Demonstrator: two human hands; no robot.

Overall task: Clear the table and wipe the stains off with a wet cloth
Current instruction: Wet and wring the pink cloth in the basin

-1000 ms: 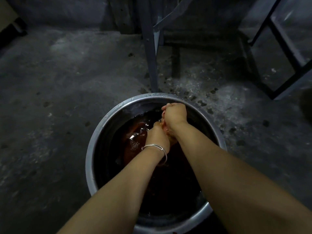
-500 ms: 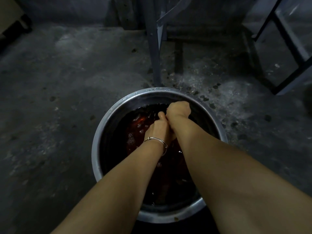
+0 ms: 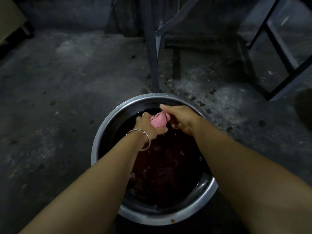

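One round silver-grey metal basin (image 3: pixel 156 95) sits on a dark, stained concrete floor (image 3: pixel 59 98). It is filled with dark reddish-brown water (image 3: pixel 168 166) that carries a few small bubbles. Two bare forearms reach into it from the near edge, and both hands meet over the far half of the basin, above the water.

Between them is the one small pink cloth (image 3: pixel 158 121), wet and bunched into a tight wad. The left hand (image 3: pixel 148 127) has its fingers curled round the near and left side of the wad, clamping it. The right hand (image 3: pixel 181 118) grips the wad's far right end, where the fabric gathers into creases, and its thumb lies along the top. The two hands hold opposite ends of the same bundle, almost touching each other. The cloth appears to be clear of the water, though the dim light makes that hard to judge.

One thin silver bangle (image 3: pixel 138 130) circles the left wrist. The right wrist is bare.

Beyond the basin, one grey-blue metal leg (image 3: pixel 152 56) stands upright on the floor, its foot just behind the far rim, with a slanted brace joining it higher up. Further right, well apart from the basin, a dark metal frame of crossing bars (image 3: pixel 280 47) leans across the corner. Dark spots dot the floor around the leg's foot and to the right of the basin.
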